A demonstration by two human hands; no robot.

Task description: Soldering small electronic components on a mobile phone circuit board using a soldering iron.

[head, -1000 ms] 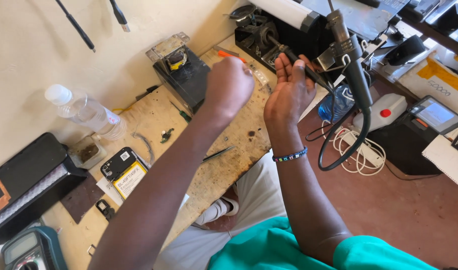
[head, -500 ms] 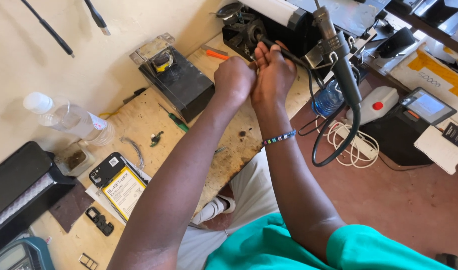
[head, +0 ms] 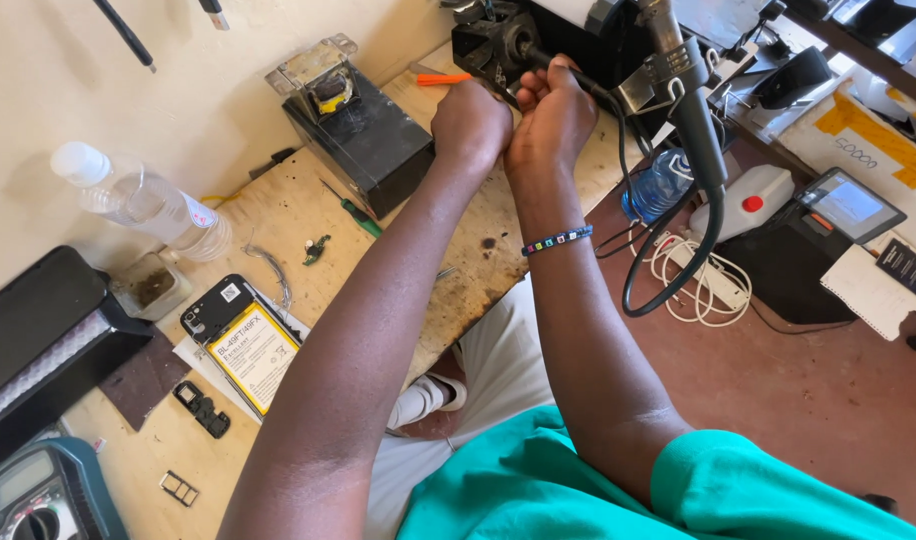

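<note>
Hands: both are raised together at the far edge of the workbench (head: pixel 278 215), knuckles touching; left hand (head: pixel 470 125) is clenched into a fist, though what it pinches is hidden behind the knuckles; right hand (head: pixel 551 115) is curled around a thick black cable (head: pixel 578 80) just where it leaves the dark device (head: pixel 493 40)
Far left: a multimeter (head: pixel 33 495) sits at the near corner; a black case (head: pixel 38 345) lies above it against the wall; a clear plastic bottle (head: pixel 143 205) lies on its side beyond that
Left of centre: an opened phone with a yellow battery (head: pixel 248 345) lies flat on the bench, well apart from both hands; a small black part (head: pixel 200 408) and a metal card tray (head: pixel 180 487) lie near it
Centre: a black box (head: pixel 363 135) with a metal bracket on top stands just left of the left hand; a green-handled screwdriver (head: pixel 353 212) lies at its foot; an orange tool (head: pixel 443 78) lies behind the left fist
Held thing: the black cable runs from the dark device, passes through the right hand and away to the right; the device is just beyond the fingertips of both hands
Wrist: a beaded bracelet (head: pixel 556 240) circles the right forearm
Right: a hot-air wand (head: pixel 688 110) hangs in its holder, its hose looping down; a blue-capped bottle (head: pixel 658 185), a white power strip (head: pixel 713 275) with coiled cord and a small screen unit (head: pixel 848 205) sit low beside the bench
</note>
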